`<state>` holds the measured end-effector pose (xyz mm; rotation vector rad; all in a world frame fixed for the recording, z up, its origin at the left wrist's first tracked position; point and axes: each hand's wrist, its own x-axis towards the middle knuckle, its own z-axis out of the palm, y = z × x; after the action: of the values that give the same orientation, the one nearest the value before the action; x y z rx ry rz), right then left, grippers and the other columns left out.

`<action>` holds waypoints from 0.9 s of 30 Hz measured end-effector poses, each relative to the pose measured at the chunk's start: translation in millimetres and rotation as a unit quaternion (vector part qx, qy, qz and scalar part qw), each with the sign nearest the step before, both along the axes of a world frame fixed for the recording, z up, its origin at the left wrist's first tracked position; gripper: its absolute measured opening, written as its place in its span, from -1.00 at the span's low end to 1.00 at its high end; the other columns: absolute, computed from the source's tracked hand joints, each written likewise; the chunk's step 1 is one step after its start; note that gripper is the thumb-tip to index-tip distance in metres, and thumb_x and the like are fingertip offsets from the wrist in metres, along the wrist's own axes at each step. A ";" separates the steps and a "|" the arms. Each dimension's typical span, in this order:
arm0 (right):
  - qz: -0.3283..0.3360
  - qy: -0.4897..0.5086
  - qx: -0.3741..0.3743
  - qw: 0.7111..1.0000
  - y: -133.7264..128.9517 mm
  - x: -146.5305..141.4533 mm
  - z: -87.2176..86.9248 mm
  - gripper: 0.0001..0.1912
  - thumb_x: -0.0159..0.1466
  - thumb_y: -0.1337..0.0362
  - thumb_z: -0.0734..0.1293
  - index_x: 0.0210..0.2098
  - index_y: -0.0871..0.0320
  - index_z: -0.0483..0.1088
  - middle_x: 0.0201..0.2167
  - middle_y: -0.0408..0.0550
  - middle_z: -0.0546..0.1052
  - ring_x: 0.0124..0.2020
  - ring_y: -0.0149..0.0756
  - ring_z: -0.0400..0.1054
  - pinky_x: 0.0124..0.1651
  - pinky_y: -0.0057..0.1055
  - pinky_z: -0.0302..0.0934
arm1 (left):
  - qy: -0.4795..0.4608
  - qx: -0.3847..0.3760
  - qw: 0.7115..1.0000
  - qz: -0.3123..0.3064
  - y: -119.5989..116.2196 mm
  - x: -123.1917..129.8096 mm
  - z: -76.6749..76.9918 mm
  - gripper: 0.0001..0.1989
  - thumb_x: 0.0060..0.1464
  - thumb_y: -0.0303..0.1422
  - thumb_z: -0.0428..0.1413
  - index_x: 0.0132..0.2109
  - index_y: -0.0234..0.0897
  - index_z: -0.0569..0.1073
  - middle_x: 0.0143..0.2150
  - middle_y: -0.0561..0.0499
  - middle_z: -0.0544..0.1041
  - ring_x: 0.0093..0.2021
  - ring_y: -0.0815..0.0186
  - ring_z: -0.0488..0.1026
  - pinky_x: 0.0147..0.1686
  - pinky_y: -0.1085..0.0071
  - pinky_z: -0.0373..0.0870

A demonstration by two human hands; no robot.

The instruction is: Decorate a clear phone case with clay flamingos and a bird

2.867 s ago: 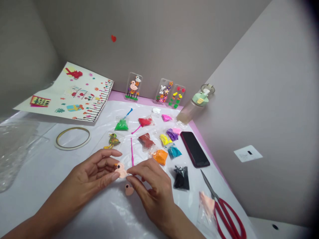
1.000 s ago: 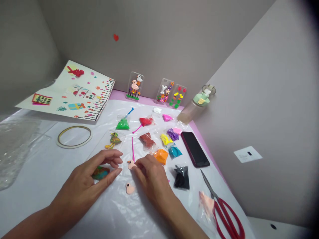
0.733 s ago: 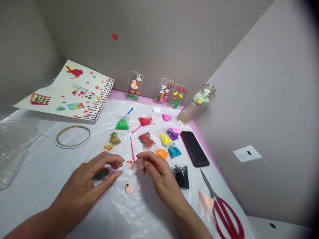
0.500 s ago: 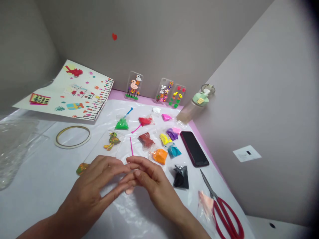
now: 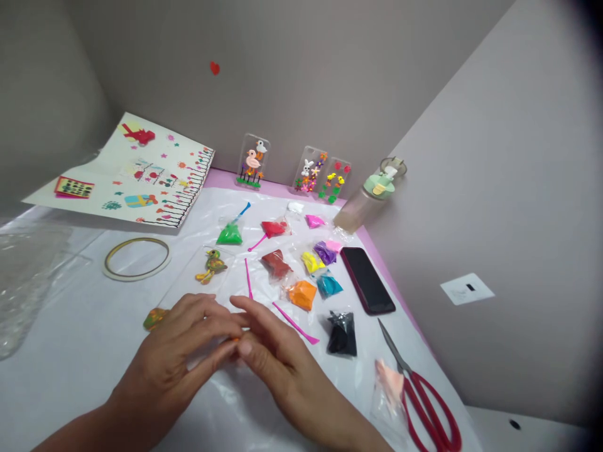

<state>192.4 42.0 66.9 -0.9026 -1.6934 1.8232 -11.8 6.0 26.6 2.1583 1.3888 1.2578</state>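
Left grip [image 5: 174, 361], right grip [image 5: 285, 361] nearly shut together on tiny orange clay bit [image 5: 236, 339]; pink modelling tool [image 5: 294, 324] now uncovered alongside.

The only view comes from a camera worn on the person's head, looking forward and down across a white-covered bench [image 5: 89, 326] toward the corner where the back wall [image 5: 301, 75] meets a side wall [image 5: 475, 176]. It sits close above the work: the left hand [image 5: 172, 364] and right hand [image 5: 282, 361] fill the lower middle of the frame, with both forearms entering from the bottom edge.
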 end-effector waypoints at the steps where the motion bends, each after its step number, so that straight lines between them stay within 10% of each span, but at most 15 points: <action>1: -0.015 0.009 -0.007 1.000 1.1 0.0 -0.6 -0.54 0.52 0.11 0.33 0.36 -0.01 0.32 0.27 -0.02 0.54 0.17 -0.22 0.51 0.25 -0.26 0.33 | -0.009 -0.003 1.000 0.006 0.8 -1.4 2.2 -0.87 0.33 -0.34 0.18 -0.09 0.06 0.58 -0.16 0.19 0.71 -0.09 0.28 0.61 0.07 0.42 0.49; 7: -0.111 -0.016 0.041 0.993 8.2 1.5 1.2 -0.80 0.49 0.16 0.34 0.02 0.08 0.52 -0.11 -0.08 0.65 -0.31 -0.35 0.54 -0.06 -0.34 0.39 | -0.034 -0.117 0.992 0.041 0.0 -9.1 6.2 -0.87 0.31 -0.14 0.19 -0.17 0.00 0.60 -0.19 0.15 0.71 -0.12 0.25 0.67 -0.14 0.50 0.58; 17: 0.061 -0.345 0.265 0.898 7.5 16.9 9.9 -0.74 0.32 0.19 0.57 -0.06 0.08 0.53 -0.11 -0.06 0.59 -0.17 -0.16 0.49 -0.16 -0.31 0.25 | -0.071 -0.132 0.987 0.049 1.4 -9.1 10.8 -0.86 0.30 -0.12 0.20 -0.19 0.02 0.61 -0.23 0.16 0.70 -0.19 0.29 0.68 -0.22 0.56 0.57; 27: 0.111 -0.396 0.332 0.849 3.7 4.0 -7.2 -0.82 0.38 0.23 0.51 -0.11 0.15 0.50 -0.12 -0.02 0.57 -0.16 -0.13 0.50 -0.25 -0.32 0.20 | -0.097 -0.107 0.988 0.050 1.6 -5.7 16.4 -0.92 0.28 -0.21 0.22 -0.19 0.02 0.63 -0.24 0.17 0.70 -0.22 0.34 0.68 -0.23 0.62 0.58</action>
<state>196.4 45.7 59.7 -1.2446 -2.7740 0.8094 -17.5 7.6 43.1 1.7946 1.4894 1.2521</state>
